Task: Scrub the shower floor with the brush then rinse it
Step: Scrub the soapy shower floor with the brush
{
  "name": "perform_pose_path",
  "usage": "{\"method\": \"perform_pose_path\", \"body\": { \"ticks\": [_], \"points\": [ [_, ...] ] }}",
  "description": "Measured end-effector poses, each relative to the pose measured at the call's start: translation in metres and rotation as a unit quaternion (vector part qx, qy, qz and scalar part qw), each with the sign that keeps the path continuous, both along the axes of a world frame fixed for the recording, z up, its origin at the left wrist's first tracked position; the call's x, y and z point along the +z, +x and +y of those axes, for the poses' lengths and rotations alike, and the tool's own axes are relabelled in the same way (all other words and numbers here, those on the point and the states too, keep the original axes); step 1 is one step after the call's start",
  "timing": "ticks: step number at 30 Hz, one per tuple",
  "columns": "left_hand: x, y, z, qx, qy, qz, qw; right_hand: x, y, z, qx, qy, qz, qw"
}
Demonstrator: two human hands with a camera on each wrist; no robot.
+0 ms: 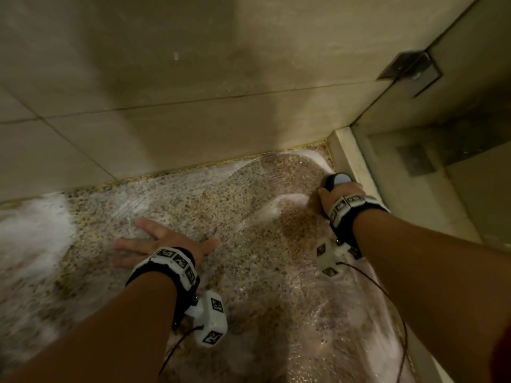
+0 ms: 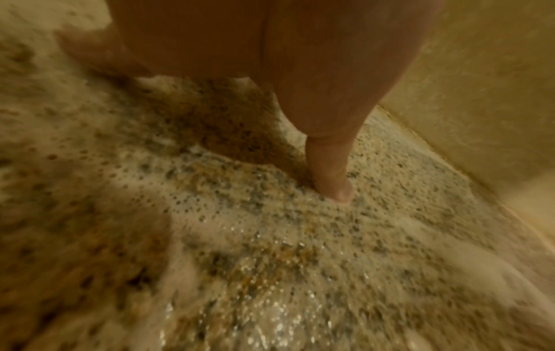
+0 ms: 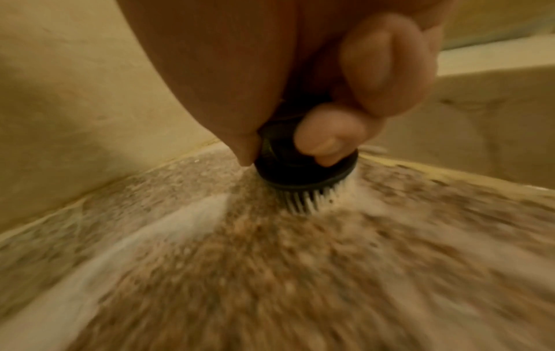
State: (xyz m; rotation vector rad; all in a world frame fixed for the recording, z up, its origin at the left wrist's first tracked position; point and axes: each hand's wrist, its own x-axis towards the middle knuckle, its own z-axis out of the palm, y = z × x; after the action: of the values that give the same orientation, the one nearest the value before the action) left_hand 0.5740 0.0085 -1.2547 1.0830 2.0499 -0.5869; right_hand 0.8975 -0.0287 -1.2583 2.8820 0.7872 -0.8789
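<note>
Two hands: both low on the wet, soapy shower floor [image 1: 193, 205]; the risks below are judgement, not things seen
Left hand: left hand [image 1: 163, 241] lies flat with fingers spread, nearest the body, pressing on foam; it holds nothing; a palm bearing weight on slick suds could skid and tip the person forward
Cables: thin cables [image 1: 398, 308] trail from the wrist bands over the wet floor; a long stroke might snag or soak them
Foam: suds [image 1: 30, 233] lie thick at the left, thinner streaks in the middle; patches left unscrubbed would need a second pass before rinsing
Right hand: right hand [image 1: 338, 193] is curled tight round the brush [image 3: 303, 166], far right
Brush: bristles down on the floor, close to the raised kerb [image 1: 356, 172] and the corner; a hard push there could knock knuckles on the kerb, or a soapy grip could let it slip
Wall: tiled wall [image 1: 193, 92] beyond; its floor joint may hide grime
</note>
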Motion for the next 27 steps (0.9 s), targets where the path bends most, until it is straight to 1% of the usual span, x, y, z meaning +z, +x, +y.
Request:
{"method": "perform_pose_path", "body": {
  "ticks": [1,3,5,6,7,8,10,12,14,15,16,17,19,21,23,24,26,27],
  "points": [
    [0.0,0.001,0.001,0.0,-0.002,0.005,1.0,-0.001,0.001,0.01,-0.01,0.014,0.02,1.0],
    [-0.001,0.001,0.002,0.004,0.0,0.011,1.0,0.002,0.0,0.026,0.008,0.005,0.036,0.999],
    [-0.002,0.002,0.0,0.008,0.007,0.009,1.0,0.009,-0.001,0.038,0.054,-0.031,0.026,0.998],
    [-0.003,0.002,0.0,0.008,0.009,0.008,1.0,0.017,-0.003,0.045,0.094,-0.075,0.012,0.993],
    [-0.003,0.002,-0.001,0.006,0.01,0.008,1.0,0.025,-0.007,0.053,0.134,-0.137,-0.013,0.981],
    [-0.003,0.001,-0.001,0.004,0.012,0.007,1.0,0.031,-0.01,0.061,0.187,-0.184,-0.05,0.964],
    [-0.003,-0.001,-0.002,0.004,0.012,0.001,1.0,0.038,-0.016,0.077,0.252,-0.221,-0.118,0.935],
    [-0.003,-0.003,-0.002,0.002,0.003,-0.003,1.0,0.04,-0.017,0.083,0.304,-0.222,-0.144,0.915],
    [-0.003,-0.002,-0.001,0.002,0.0,-0.004,1.0,0.036,-0.01,0.087,0.265,-0.136,-0.095,0.95],
    [-0.003,-0.001,-0.001,0.004,-0.002,-0.004,1.0,0.033,-0.007,0.087,0.224,-0.076,-0.062,0.97],
    [-0.003,-0.001,0.0,0.003,-0.005,0.0,1.0,0.032,-0.004,0.087,0.19,-0.037,-0.048,0.98],
    [-0.003,-0.001,0.001,0.002,-0.011,0.003,1.0,0.03,-0.001,0.088,0.166,-0.024,-0.05,0.985],
    [-0.004,-0.001,0.004,-0.003,-0.02,0.007,1.0,0.029,-0.002,0.089,0.152,-0.029,-0.056,0.986],
    [-0.004,-0.001,0.004,0.002,-0.022,0.006,1.0,0.024,-0.014,0.093,0.165,-0.055,-0.075,0.982],
    [-0.002,0.0,0.004,0.0,-0.022,0.013,1.0,0.019,-0.029,0.092,0.176,-0.08,-0.076,0.978],
    [-0.001,0.0,0.003,-0.002,-0.022,0.014,1.0,0.013,-0.037,0.092,0.179,-0.063,-0.062,0.98],
    [0.001,0.001,0.004,0.001,-0.018,0.012,1.0,0.0,-0.052,0.088,0.173,0.014,-0.032,0.984],
    [0.003,0.0,0.004,0.0,-0.016,0.013,1.0,-0.004,-0.06,0.088,0.169,0.022,-0.018,0.985]
  ]
}}
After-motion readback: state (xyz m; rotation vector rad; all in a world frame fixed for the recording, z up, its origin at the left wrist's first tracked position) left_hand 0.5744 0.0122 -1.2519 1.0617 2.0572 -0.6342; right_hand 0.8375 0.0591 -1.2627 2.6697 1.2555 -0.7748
